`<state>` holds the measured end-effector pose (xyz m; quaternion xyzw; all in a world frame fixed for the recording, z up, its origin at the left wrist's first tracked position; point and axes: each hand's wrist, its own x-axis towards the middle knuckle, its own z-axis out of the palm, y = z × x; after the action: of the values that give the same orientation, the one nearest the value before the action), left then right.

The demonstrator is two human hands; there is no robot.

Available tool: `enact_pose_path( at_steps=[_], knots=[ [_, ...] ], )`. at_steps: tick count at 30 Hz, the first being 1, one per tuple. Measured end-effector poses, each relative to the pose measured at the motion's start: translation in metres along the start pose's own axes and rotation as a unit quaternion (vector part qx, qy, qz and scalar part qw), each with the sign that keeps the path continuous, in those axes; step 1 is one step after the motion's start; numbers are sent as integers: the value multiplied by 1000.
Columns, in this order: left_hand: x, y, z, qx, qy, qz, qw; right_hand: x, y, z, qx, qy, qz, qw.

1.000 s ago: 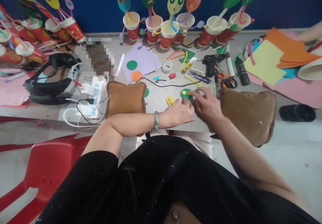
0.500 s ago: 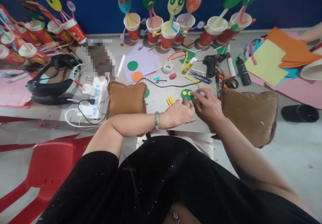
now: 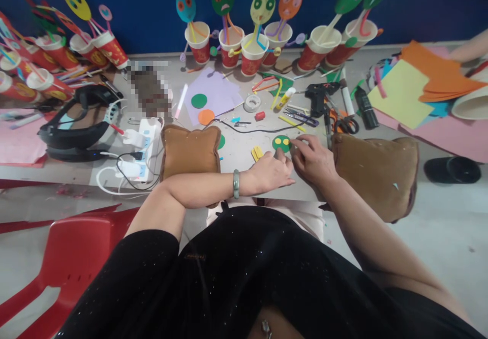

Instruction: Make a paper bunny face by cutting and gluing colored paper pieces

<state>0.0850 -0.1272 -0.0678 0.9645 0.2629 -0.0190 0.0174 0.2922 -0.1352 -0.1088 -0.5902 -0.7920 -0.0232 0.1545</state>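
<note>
- Near edge of counter: left hand, bracelet on wrist, lies palm-down; outer fingers curled, index reaching to lower rim of green disc. Cannot tell whether any fingers press together.
- Right hand opposite, index extended to the disc's right edge; thumb contact hidden, so cannot tell if pinching.
- Green disc flat on counter between and just beyond the hands; two yellow ovals side by side on it.
- Yellow pieces: just left of disc, near left hand.
- Brown cushions flank the workspace: left, right.
- Beyond disc: black cable, red cap, glue stick, black glue gun.
- Left of these: purple paper bearing a green circle.
- Far: red-and-white cups holding paper-faced figures, before a blue wall.
</note>
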Motion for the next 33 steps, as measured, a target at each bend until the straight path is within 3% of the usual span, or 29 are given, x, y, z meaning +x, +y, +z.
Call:
enact_pose_path(
  at_steps=[19,25,29,33],
  knots=[
    [0,1,0,-2,5,-1,1000,-1,-1,0,9,6,9,1000],
    [1,1,-5,-6,-17,5,1000,1,1,2,5,17,-3,1000],
    [1,2,-1,6,8,5,1000,8,-10,-20,111,25,-5,994],
    [1,1,1,21,-10,18,1000,0,-39,-71,260,44,5,965]
  ],
)
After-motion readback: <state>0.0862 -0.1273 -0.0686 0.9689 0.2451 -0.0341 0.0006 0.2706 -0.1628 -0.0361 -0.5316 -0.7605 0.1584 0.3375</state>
